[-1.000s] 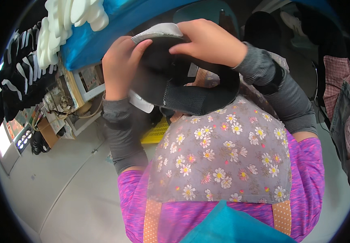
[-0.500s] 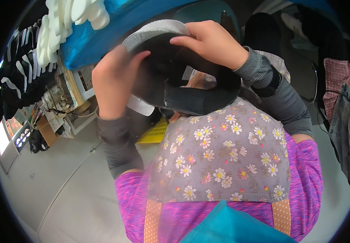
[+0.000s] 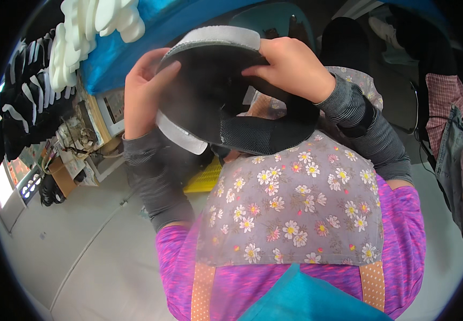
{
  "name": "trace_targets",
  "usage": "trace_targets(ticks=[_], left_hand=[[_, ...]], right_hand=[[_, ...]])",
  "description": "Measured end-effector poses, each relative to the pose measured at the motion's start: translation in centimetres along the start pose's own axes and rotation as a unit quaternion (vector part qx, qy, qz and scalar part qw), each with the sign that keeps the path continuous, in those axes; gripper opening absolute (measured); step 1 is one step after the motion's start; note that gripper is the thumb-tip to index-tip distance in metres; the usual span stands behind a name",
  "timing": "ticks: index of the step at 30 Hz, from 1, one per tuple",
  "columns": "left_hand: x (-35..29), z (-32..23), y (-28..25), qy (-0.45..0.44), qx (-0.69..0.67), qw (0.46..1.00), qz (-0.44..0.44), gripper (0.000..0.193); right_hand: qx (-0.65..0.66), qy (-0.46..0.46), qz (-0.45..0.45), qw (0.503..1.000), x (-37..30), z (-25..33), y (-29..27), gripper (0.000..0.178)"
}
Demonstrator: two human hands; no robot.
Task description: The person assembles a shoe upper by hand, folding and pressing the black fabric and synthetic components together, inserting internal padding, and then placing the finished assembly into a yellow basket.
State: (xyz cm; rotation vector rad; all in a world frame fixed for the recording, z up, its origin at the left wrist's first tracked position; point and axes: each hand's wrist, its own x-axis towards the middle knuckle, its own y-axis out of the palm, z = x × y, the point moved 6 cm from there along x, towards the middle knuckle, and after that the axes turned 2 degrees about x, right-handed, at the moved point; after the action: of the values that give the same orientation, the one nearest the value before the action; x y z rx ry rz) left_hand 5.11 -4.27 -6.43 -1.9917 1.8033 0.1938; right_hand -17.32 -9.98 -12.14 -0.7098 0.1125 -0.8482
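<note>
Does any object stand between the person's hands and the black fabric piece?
Nothing visible does. The left hand is on the left edge of the black fabric piece, and the right hand holds its upper right edge directly.

floor (image 3: 116, 267): pale grey, thin line (image 3: 88, 244) crossing it | left: wood-edged furniture (image 3: 97, 120) | far left: bright light (image 3: 1, 191)

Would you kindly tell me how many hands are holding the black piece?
2: the left hand grips the black piece at its upper left edge, and the right hand at its upper right. Both are partly hidden behind it.
</note>
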Motion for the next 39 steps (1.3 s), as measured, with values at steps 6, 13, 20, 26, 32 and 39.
trace_targets(ticks=[6, 13, 20, 26, 32, 39], left_hand=[[-0.8, -3.3, 3.8, 0.115, -0.554, 0.823, 0.058, 0.041], [0.6, -4.3, 3.1, 0.214, -0.466, 0.854, -0.088, 0.049], [1.1, -1.7, 6.8, 0.122, -0.377, 0.912, -0.109, 0.057], [1.2, -0.5, 7.1, 0.099, -0.373, 0.916, -0.106, 0.064], [0.9, -0.2, 8.6, 0.138, -0.389, 0.905, -0.099, 0.069], [-0.5, 0.0, 7.1, -0.009, -0.061, 0.977, -0.205, 0.067]], right_hand=[[0.13, 0.003, -0.162, 0.978, 1.9, 1.8, -6.1, 0.04], [0.243, -0.065, -0.301, 0.92, 2.4, 4.4, -9.2, 0.048], [0.288, -0.047, -0.268, 0.918, 3.0, 5.4, -6.9, 0.075], [0.338, -0.033, -0.257, 0.905, 2.6, 5.7, -6.4, 0.049], [0.442, 0.026, -0.206, 0.873, 3.7, 4.8, -5.8, 0.04], [0.328, -0.014, -0.265, 0.906, 2.5, 4.6, -6.3, 0.042]])
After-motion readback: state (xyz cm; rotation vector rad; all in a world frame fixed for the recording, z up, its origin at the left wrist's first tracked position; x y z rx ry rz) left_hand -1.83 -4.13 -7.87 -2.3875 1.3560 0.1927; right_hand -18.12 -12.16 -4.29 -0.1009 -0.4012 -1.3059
